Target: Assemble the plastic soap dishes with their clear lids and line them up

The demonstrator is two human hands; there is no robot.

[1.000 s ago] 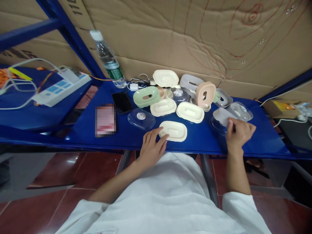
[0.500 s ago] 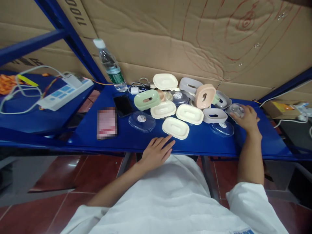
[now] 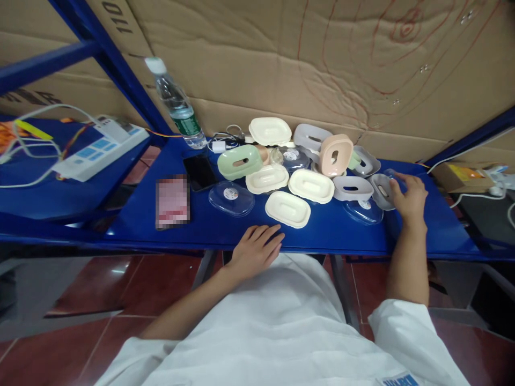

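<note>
My right hand (image 3: pixel 410 198) is at the right end of the blue table, fingers curled round a clear plastic lid (image 3: pixel 391 173), mostly hidden behind them. Just left of it lies a grey soap dish (image 3: pixel 382 192), its inside showing; whether the fingers also touch it I cannot tell. Another grey slotted dish (image 3: pixel 353 188) sits beside a clear lid (image 3: pixel 364 212). My left hand (image 3: pixel 257 249) rests flat at the table's front edge, fingers stretched and holding nothing. The nearest thing to it is a cream oval tray (image 3: pixel 288 209), apart from the fingertips.
More cream trays (image 3: pixel 311 185), a green slotted dish (image 3: pixel 240 162) and a peach dish (image 3: pixel 336 155) crowd the back. To the left are a clear lid (image 3: pixel 231 198), a phone (image 3: pixel 199 172), a blurred pink item (image 3: pixel 173 201) and a water bottle (image 3: pixel 177 107). Cardboard (image 3: pixel 241 59) stands behind.
My right hand let go of a grey slotted dish beside the clear lid, moved right and took another clear lid, uncovering a grey dish. My left hand drew back from the cream tray.
</note>
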